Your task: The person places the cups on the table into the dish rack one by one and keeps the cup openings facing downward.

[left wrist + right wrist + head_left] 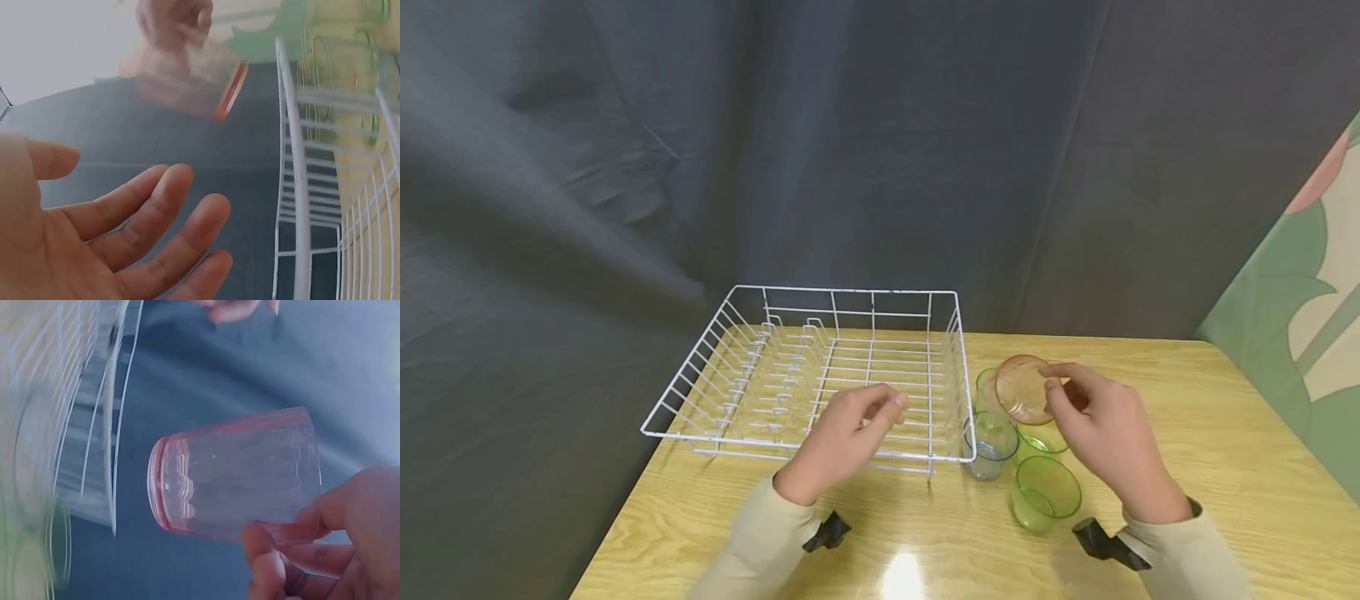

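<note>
A see-through pink glass, smooth-sided, tapered and ringed by a deeper rose band at its narrower end, is held aloft by a person's right hand, thumb and fingers pinching it near the wider end. The left hand holds nothing, its thumb apart from its loosely bent fingers, above the near side of a white wire rack. Below and to the left of the right hand, a blue glass and a green glass stand on the wood-grained desk; dark cloth hangs beyond both hands.
</note>
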